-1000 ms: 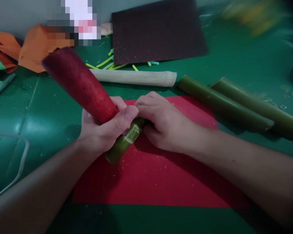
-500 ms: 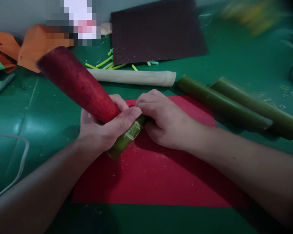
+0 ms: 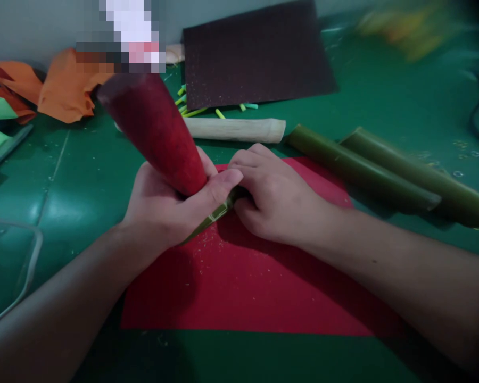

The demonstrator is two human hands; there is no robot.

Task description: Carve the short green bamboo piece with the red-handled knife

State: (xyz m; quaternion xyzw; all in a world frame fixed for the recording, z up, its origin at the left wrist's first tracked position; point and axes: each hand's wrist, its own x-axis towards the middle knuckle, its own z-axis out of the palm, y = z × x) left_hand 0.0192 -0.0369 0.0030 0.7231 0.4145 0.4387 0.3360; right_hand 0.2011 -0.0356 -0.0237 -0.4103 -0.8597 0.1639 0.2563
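Green bamboo piece (image 3: 219, 211) sits mid-frame above a red sheet (image 3: 255, 298), mostly hidden beneath the left hand (image 3: 173, 213), which wraps round a thick red stick (image 3: 159, 135) leaning toward the upper left. Bent fingers of the right hand (image 3: 277, 197) close on the bamboo's upper right end, and two bamboo lengths (image 3: 367, 167) lie on the surface (image 3: 69, 181) at right.

The place is a craft workspace; whether in a home or a workshop cannot be told. Its glossy green tabletop (image 3: 88, 159) carries a scored green bamboo piece (image 3: 219, 211), cut lengths of bamboo (image 3: 363, 166), a pale stripped stick (image 3: 239, 129), and a red sheet (image 3: 271, 303) flecked with shavings.
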